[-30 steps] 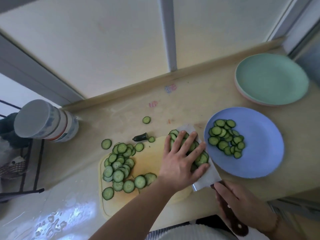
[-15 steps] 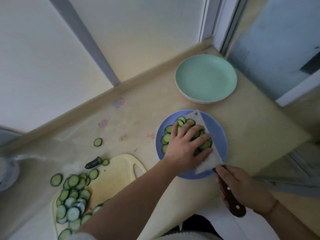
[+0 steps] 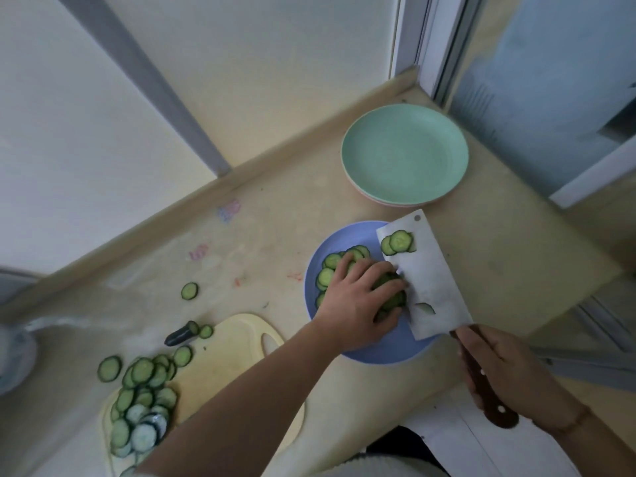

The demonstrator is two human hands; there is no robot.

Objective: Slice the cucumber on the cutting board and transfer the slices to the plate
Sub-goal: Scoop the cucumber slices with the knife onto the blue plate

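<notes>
A blue plate [image 3: 375,351] lies on the counter with cucumber slices [image 3: 329,270] piled on it. My left hand [image 3: 358,304] is over the plate, fingers curled round a heap of slices beside the cleaver blade [image 3: 432,287]. My right hand [image 3: 506,370] grips the cleaver's brown handle and holds the blade tilted over the plate's right side. Two slices [image 3: 399,242] and a small scrap still stick to the blade. Many more slices [image 3: 142,401] lie on the yellow cutting board [image 3: 223,356] at the lower left, next to the dark cucumber end [image 3: 180,333].
A stack of plates with a green one on top [image 3: 404,154] sits behind the blue plate near the wall corner. One stray slice [image 3: 189,290] lies on the counter. The counter's edge runs close along the right. A round container [image 3: 13,356] shows at the far left.
The blade loaded with slices went from the board to the blue plate. My left hand has swept most slices off the blade onto the plate, and the blade now shows bare metal.
</notes>
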